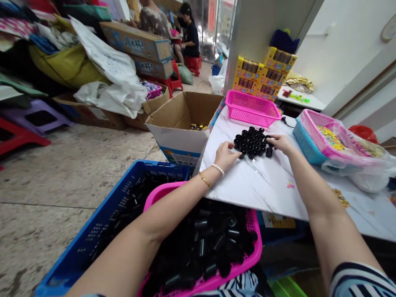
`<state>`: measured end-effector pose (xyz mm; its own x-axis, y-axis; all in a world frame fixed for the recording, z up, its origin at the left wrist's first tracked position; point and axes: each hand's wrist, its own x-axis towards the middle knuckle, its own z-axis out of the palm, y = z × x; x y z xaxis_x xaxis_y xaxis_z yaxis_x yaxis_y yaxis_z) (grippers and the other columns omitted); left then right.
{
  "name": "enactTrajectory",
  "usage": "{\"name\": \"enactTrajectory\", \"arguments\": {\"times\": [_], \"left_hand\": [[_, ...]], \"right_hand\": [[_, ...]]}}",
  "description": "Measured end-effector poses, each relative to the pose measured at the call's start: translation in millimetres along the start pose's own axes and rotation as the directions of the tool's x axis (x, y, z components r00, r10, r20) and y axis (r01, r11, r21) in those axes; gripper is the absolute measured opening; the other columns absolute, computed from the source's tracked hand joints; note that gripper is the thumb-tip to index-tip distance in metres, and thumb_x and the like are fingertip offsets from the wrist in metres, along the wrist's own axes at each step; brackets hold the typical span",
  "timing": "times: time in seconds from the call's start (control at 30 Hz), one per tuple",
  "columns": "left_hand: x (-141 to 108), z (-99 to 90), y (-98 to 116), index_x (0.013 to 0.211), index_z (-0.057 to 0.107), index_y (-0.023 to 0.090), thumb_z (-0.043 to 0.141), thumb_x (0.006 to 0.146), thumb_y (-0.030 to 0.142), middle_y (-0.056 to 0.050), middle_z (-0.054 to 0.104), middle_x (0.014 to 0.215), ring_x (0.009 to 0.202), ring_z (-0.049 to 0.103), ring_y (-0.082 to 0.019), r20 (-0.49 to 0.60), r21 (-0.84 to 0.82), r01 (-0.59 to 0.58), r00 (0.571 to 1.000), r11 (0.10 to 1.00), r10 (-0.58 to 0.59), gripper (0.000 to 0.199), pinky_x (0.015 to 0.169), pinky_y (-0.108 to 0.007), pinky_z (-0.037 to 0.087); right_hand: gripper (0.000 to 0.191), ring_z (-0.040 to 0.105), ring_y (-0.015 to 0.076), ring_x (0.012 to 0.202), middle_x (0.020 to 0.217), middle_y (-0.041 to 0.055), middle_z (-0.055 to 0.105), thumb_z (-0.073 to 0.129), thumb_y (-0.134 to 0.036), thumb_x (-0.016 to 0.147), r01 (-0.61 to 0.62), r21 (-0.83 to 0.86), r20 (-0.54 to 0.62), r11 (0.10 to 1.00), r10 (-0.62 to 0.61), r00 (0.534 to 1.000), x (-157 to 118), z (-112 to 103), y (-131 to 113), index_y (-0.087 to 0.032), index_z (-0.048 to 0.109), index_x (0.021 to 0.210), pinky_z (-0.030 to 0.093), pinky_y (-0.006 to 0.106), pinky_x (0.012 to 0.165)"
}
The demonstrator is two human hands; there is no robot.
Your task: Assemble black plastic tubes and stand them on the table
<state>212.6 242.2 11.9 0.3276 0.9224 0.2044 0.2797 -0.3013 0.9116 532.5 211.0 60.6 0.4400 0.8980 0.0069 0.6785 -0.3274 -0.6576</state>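
A cluster of small black plastic cups (252, 142) stands packed together on the white-covered table, most with their round ends up. At its left edge is my left hand (226, 156), thumb and fingers apart, the fingertips against the outer cups. My right hand (281, 143) reaches the cluster's right side, with its fingers stretched out and touching cups there. One black cup (269, 152) stands just below those fingers, at the cluster's edge. Beneath my left forearm, a pink basket (258, 243) holds many more loose black cups, partly hidden by the arm.
A blue crate (123, 181) of black pieces sits under the pink basket. Left of the table (262, 189) stands an open carton (182, 140). An empty-looking pink tray (252, 109), stacked yellow boxes (260, 78) and a bagged basket of colourful bits (332, 138) line the table. People sit farther back.
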Motion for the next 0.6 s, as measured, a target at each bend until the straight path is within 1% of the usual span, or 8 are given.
{"name": "enactTrajectory", "arguments": {"times": [0.07,0.13,0.23,0.3,0.37,0.43,0.53,0.6], "left_hand": [[0.1,-1.0,-1.8,0.101,0.063,0.018,0.082,0.077,0.027,-0.005,0.069,0.103,0.073,0.066,-0.013,0.006,-0.007,0.001,1.0,1.0,-0.001,0.032,0.079,-0.03,0.056],[0.6,-0.3,-3.4,0.101,0.063,0.018,0.081,0.078,0.028,-0.005,0.069,0.102,0.072,0.066,-0.013,0.017,-0.013,0.001,1.0,1.0,-0.001,0.031,0.078,-0.03,0.056],[1.4,2.1,-4.9,0.103,0.063,0.018,0.08,0.079,0.029,-0.006,0.07,0.104,0.072,0.067,-0.013,0.021,-0.022,0.011,1.0,1.0,-0.011,0.032,0.079,-0.031,0.056],[1.9,3.2,-5.2,0.103,0.063,0.018,0.08,0.079,0.03,-0.006,0.07,0.105,0.073,0.067,-0.013,0.016,-0.027,0.017,1.0,0.999,-0.016,0.032,0.08,-0.031,0.056],[2.2,3.5,-5.4,0.103,0.063,0.018,0.079,0.079,0.029,-0.006,0.07,0.108,0.074,0.067,-0.013,0.011,-0.03,0.017,1.0,0.999,-0.017,0.031,0.081,-0.031,0.056],[2.2,3.2,-5.8,0.103,0.063,0.018,0.079,0.079,0.029,-0.007,0.07,0.11,0.074,0.067,-0.012,0.009,-0.031,0.016,1.0,0.999,-0.015,0.031,0.082,-0.031,0.056],[2.0,3.1,-7.3,0.103,0.063,0.018,0.08,0.078,0.03,-0.006,0.07,0.11,0.072,0.066,-0.012,0.013,-0.034,0.015,1.0,0.999,-0.014,0.032,0.079,-0.031,0.056],[2.3,3.8,-9.0,0.104,0.063,0.018,0.08,0.078,0.031,-0.006,0.07,0.109,0.071,0.066,-0.012,0.014,-0.041,0.017,1.0,0.999,-0.017,0.033,0.076,-0.03,0.056]], "right_hand": [[0.041,0.069,0.0131,0.073,0.093,0.0054,0.08,0.077,-0.038,0.083,0.018,0.02,0.066,1.0,-0.019,0.998,6.1,4.3,-2.9,-0.018,0.077,0.119,0.055,0.021,0.062],[0.046,0.071,0.0144,0.078,0.096,0.0057,0.081,0.079,-0.034,0.081,0.028,0.026,0.084,0.999,-0.031,0.996,8.0,0.9,-0.3,-0.018,0.075,0.124,0.057,0.024,0.068],[0.056,0.073,0.0186,0.09,0.106,0.0096,0.08,0.078,-0.028,0.08,0.028,-0.002,0.008,1.0,-0.028,1.0,7.1,-13.2,10.3,-0.016,0.069,0.134,0.06,0.03,0.08],[0.057,0.073,0.0218,0.101,0.115,0.0111,0.079,0.077,-0.023,0.076,0.028,-0.039,-0.054,0.999,-0.03,0.998,5.3,-19.5,17.5,-0.016,0.07,0.132,0.058,0.034,0.092],[0.056,0.072,0.0233,0.108,0.12,0.0094,0.078,0.077,-0.018,0.072,0.042,-0.065,-0.062,0.997,-0.046,0.997,2.6,-18.2,22.0,-0.019,0.073,0.128,0.055,0.037,0.101],[0.059,0.072,0.0229,0.108,0.119,0.0071,0.078,0.078,-0.017,0.071,0.07,-0.069,-0.024,0.995,-0.072,0.997,-0.7,-10.7,23.6,-0.021,0.072,0.13,0.054,0.037,0.104],[0.071,0.074,0.0205,0.104,0.118,0.0047,0.079,0.082,-0.019,0.07,0.117,-0.041,0.056,0.992,-0.115,0.992,-2.5,-1.3,23.7,-0.024,0.066,0.14,0.056,0.034,0.1],[0.071,0.074,0.0182,0.102,0.12,0.0045,0.078,0.08,-0.021,0.077,0.125,-0.021,0.08,0.992,-0.123,0.989,1.3,-3.2,24.8,-0.025,0.06,0.145,0.058,0.032,0.096]]}}
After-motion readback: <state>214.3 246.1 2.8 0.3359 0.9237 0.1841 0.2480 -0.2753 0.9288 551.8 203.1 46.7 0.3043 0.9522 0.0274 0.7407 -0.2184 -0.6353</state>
